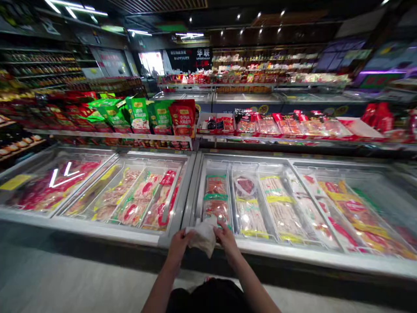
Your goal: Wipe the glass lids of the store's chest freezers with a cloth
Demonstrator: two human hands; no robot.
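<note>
Lying in rows left of the right freezer (293,255), the packs (140,206) in the left freezer (87,228) sit between wire dividers, probably so each kind keeps its own lane and shows through the top. Above that freezer, behind it and left of the right freezer, green pouches (138,115) stand upright on a shelf (130,136) with their fronts turned out, likely to be read at a glance.

At the right freezer's near left corner, the left hand (177,244) has its thumb and fingers closed on one side of a pale crumpled sheet (202,235); whether it is cloth or thin plastic, I cannot tell. This sheet hangs just before the right freezer's front edge, its lower part drooping loose. The right hand (226,240) pinches the other side, fingers curled nearly closed; gripping both sides seems meant to keep the limp sheet spread.

Inside the right freezer, pale packs with yellow ends (250,216) lie flat, presumably to stack stably. Behind it, red-topped packs (276,124) lean along a shelf, and yellow packs (350,204) fill its right side.
</note>
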